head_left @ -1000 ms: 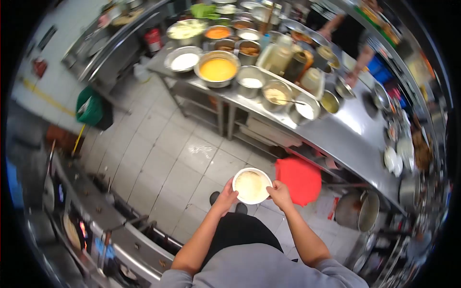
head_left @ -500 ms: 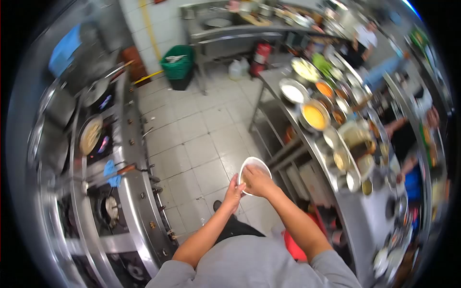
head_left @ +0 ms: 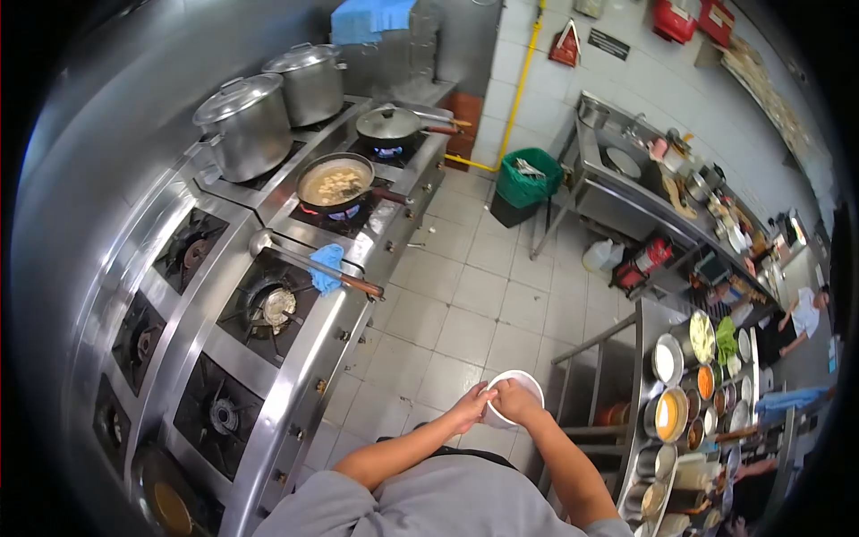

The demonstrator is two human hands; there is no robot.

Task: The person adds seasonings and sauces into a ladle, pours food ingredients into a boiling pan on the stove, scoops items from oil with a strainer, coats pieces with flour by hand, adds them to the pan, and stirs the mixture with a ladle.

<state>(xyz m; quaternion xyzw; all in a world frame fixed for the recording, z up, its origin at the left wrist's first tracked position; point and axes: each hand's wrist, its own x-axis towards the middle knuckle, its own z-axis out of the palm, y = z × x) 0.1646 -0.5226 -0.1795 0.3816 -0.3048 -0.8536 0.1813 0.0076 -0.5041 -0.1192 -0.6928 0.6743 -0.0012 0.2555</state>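
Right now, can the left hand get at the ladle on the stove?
Probably, with a reach: the ladle's handle points out over the stove's front edge, with nothing visible blocking it. But the left hand is holding the bowl, so the right hand would likely need to take it.

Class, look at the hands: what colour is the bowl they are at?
The bowl is white, shown best by its rim in the head view.

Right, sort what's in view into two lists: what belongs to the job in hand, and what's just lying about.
In the job:
- white bowl, in the left hand
- right hand, at the bowl's opening

Apparently just lying about:
- ladle, resting across the range
- blue cloth, at its handle
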